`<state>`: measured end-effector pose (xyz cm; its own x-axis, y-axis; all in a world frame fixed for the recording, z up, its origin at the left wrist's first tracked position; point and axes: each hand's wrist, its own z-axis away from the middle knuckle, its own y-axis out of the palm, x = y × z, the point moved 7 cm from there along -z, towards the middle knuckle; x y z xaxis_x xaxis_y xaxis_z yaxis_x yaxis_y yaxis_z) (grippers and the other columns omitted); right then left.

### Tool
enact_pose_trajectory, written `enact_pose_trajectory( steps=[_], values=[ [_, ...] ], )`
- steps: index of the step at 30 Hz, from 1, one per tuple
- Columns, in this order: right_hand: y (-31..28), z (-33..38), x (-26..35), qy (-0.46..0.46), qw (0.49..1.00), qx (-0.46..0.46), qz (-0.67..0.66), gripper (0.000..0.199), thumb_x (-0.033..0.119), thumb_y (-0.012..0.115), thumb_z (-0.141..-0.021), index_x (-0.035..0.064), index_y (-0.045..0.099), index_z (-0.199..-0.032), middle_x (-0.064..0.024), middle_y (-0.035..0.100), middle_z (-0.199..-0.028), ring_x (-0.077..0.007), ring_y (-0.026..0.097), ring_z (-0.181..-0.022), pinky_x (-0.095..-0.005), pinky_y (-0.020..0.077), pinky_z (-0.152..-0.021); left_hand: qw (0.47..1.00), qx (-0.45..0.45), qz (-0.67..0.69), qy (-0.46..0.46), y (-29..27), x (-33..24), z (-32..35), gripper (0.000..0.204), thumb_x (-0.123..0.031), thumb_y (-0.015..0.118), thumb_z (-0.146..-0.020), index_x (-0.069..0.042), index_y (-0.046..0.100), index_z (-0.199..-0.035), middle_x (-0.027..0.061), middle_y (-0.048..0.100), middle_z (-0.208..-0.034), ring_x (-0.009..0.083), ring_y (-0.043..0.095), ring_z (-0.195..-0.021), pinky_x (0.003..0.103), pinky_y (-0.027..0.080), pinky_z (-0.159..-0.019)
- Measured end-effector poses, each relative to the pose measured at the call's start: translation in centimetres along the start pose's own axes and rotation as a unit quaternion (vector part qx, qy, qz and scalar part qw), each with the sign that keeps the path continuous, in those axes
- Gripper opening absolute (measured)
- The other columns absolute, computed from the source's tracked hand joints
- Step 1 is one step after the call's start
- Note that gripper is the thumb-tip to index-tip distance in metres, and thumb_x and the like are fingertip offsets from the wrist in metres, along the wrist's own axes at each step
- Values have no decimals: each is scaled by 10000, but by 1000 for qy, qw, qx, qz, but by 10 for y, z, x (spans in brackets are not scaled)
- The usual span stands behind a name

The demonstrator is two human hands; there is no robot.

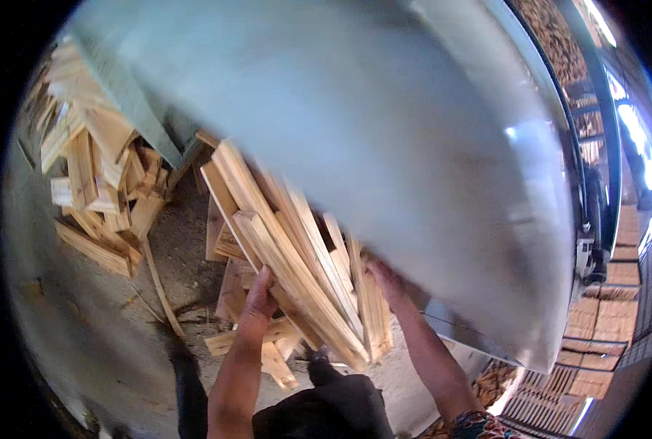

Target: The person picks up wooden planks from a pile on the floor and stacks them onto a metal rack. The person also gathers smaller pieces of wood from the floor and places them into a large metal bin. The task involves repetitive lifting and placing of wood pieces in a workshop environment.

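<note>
A bundle of long pale wooden boards (297,271) lies slantwise between my two hands, its near ends close to my legs. My left hand (262,294) grips the bundle's left side, thumb up along the outer board. On the other side, my right hand (381,279) presses against the boards, its fingers partly hidden by the wood and the metal edge. The bundle's far right part passes beneath the rim of a large smooth grey metal surface (384,124). Shorter wood pieces (271,358) lie on the floor under the bundle.
A heap of wood offcuts (99,175) rises at the left beside a grey metal leg (132,110). A thin stick (163,289) lies on the dusty floor (121,314). Stacked timber (597,322) stands at the right, past a dark cable and fitting (593,249) on the metal surface's edge.
</note>
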<state>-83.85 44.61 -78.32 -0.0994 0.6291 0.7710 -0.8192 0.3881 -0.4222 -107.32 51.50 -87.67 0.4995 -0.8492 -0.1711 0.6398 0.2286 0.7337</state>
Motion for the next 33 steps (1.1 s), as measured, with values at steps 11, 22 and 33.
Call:
enact_pose_trajectory(
  steps=[11,22,33],
  values=[
    [19,-5,47,-118,993,17,-9,739,209,604,-671,58,197,-1269,-106,354,-1190,-203,360,-1082,-322,306,-901,995,72,50,54,-78,36,-38,583,-299,547,-755,-39,311,-1220,77,428,-1156,198,408,-1070,355,339,-893],
    [-30,98,-63,-21,953,92,287,651,145,646,-656,45,287,-1190,-127,473,-1036,-231,514,-928,-365,451,-747,977,-40,204,49,-154,85,-17,466,-358,437,-839,-34,392,-1172,92,485,-1110,206,443,-1044,338,361,-890],
    [-29,172,-131,76,876,131,457,406,187,602,-709,37,454,-1055,-173,550,-848,-289,552,-788,-364,436,-683,974,-103,202,-20,-180,82,-12,511,-447,420,-820,-75,401,-1171,103,457,-1145,239,443,-1046,379,379,-868]
  ],
)
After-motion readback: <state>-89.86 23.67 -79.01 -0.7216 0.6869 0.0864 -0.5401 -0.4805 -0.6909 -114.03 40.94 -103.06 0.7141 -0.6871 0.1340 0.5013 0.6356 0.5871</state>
